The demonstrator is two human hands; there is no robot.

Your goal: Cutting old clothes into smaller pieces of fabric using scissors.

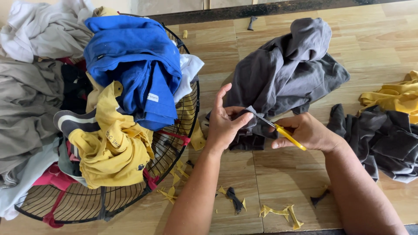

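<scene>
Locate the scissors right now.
Head view, right of centre: the yellow-handled scissors are in the right hand, blades on the grey cloth pinched by the left hand, above the wood floor.

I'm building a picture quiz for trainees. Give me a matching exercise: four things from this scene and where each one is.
1 blue cotton shirt
2 yellow-handled scissors
3 grey cloth garment
4 yellow fabric scraps

A in the right hand
B on the wooden floor, near edge
C atop the round black wire basket
D pinched by the left hand

Pairs: 1-C, 2-A, 3-D, 4-B
</scene>
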